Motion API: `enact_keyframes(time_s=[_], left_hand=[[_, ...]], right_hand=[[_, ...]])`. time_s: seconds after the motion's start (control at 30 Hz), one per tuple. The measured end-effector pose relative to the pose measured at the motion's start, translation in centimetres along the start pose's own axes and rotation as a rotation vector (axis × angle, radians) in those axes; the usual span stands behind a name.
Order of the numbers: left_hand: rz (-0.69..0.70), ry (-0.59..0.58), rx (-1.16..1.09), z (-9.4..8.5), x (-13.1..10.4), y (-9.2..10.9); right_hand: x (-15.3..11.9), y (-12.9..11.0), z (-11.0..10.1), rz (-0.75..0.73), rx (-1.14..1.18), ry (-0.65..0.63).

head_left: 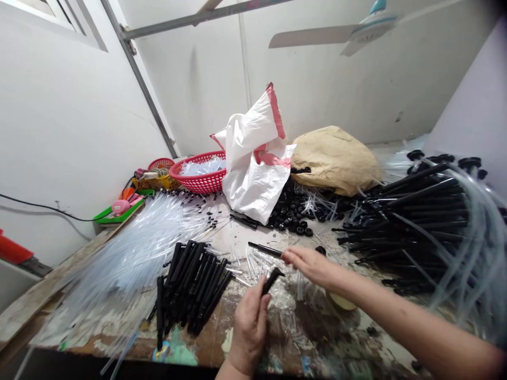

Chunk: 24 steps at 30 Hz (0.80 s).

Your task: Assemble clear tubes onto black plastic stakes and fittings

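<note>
My left hand, near the front of the bench, is closed around a short black plastic piece with a flared end pointing up and away. Just right of it, my right hand grips the near end of a thin black tube that points to the left. Between and beyond the hands lie scattered short clear tubes. A pile of black tubes rests left of my left hand. Behind my right wrist sits a small black round cap.
Long clear thin tubes fan out at the left. Behind are a red basket, a white sack, a tan sack and black caps. Long black tubes are heaped at right. A fan hangs above.
</note>
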<state>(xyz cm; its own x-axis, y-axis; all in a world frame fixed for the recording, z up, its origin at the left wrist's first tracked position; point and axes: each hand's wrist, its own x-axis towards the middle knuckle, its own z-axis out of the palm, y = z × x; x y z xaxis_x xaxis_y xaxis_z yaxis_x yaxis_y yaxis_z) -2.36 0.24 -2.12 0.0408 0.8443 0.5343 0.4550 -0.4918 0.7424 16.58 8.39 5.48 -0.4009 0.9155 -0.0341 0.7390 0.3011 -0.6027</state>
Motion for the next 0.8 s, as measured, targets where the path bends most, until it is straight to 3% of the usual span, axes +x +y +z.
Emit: enact_keyframes(time_s=[0.1,0.2,0.37,0.53,0.63,0.8], left_hand=[[-0.43,0.211,-0.323,0.1,0.3,0.2],[-0.655,0.279,-0.601,-0.1,0.9,0.8],[-0.745,0.148,-0.752,-0.8,1.7,1.6],[-0.735,0.121,-0.744,-1.1,1.8,1.3],[-0.695,0.083,-0.716,-1.2,1.6,1.0],[-0.678,0.119,-0.745,-1.2,1.5,1.4]], right_hand=[[3.0,3.0,-0.1,0.073,-0.102,0.103],[4.8,5.1,0.5,0.123,-0.154,0.149],[5.6,6.1,1.4,0.202,-0.162,0.194],[4.6,5.6,0.3,0.179,-0.052,0.189],[2.0,5.1,-1.0,0.118,0.062,0.15],[-4.6,5.6,-2.4,0.099,0.157,0.154]])
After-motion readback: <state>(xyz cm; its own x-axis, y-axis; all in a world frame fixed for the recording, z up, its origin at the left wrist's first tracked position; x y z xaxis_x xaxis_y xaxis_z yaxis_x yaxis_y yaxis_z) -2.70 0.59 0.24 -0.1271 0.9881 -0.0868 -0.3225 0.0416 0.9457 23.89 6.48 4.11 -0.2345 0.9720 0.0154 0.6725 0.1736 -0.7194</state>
